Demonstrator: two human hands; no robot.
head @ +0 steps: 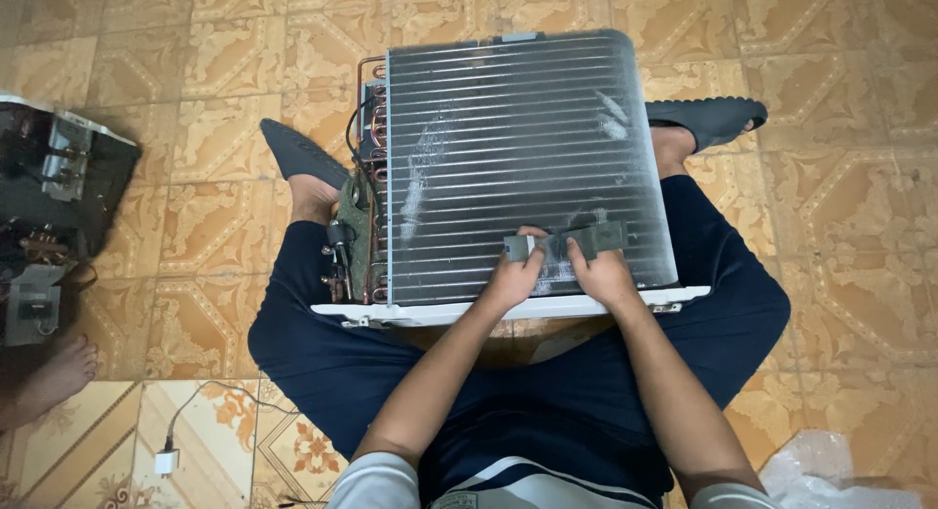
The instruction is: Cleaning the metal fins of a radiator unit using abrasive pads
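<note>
Both hands pinch one grey strip (567,242) against the finned face of the coil: the left hand (513,275) closes on its paler left end, the right hand (601,273) on its middle, with the darker right end sticking out free past the fingers. The strip lies flat low on the coil, just above the white base.

The air conditioner coil (508,148) rests between the person's spread legs on the patterned tile floor (195,60), its fins smudged with pale scuff marks. Copper pipes (369,118) bend along its left edge. The white base (430,314) runs below the hands. Dark slippers (708,118) flank the coil. A dismantled dark unit (59,177) sits far left, with another person's bare foot (54,372) near it. A small white plug (166,460) lies on the tiles.
</note>
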